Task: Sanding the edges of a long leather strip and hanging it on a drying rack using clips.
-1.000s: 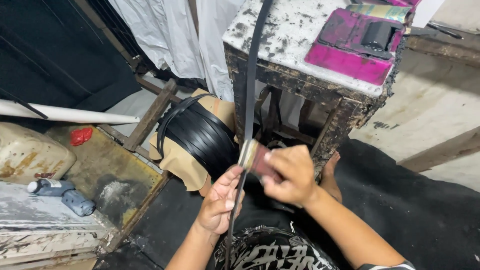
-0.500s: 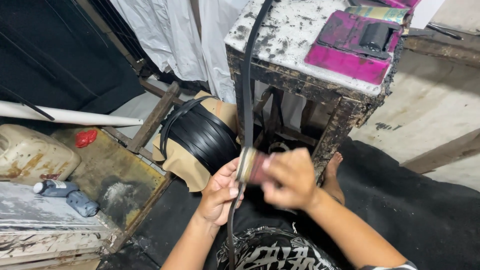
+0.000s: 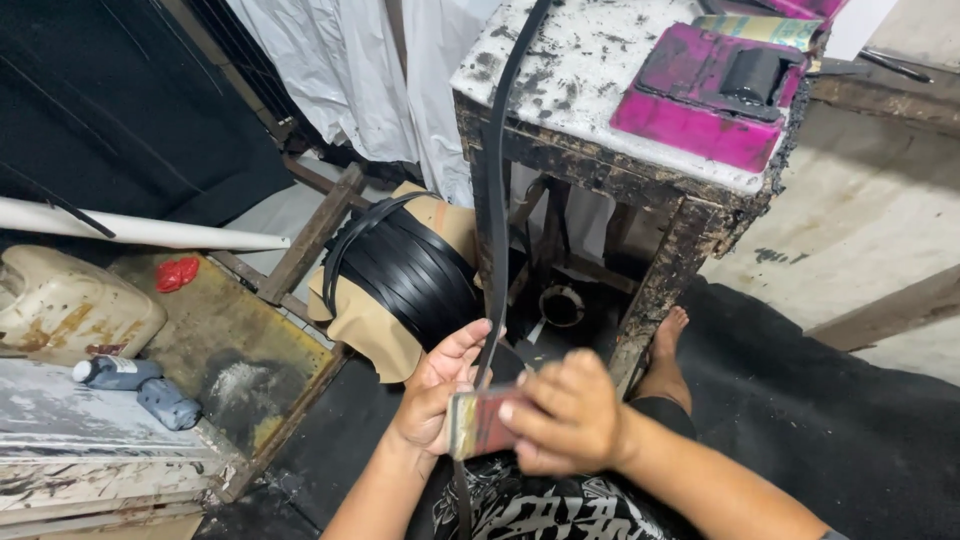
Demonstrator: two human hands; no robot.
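Note:
A long black strap runs down from the stained table top to my lap. My left hand supports the strap from behind, fingers spread along it. My right hand grips a small reddish block with a tan edge and presses it against the strap. It is motion-blurred. A bundle of more black straps wrapped in brown paper lies just beyond my hands on the floor.
A worn wooden table with a pink tray stands ahead. My bare foot rests by its leg. At left are a dirty jerrycan, a small bottle, a white pipe and wooden framing.
My right hand has slid the block down the strap toward my lap, and the left hand moved down with it. The view has shifted slightly.

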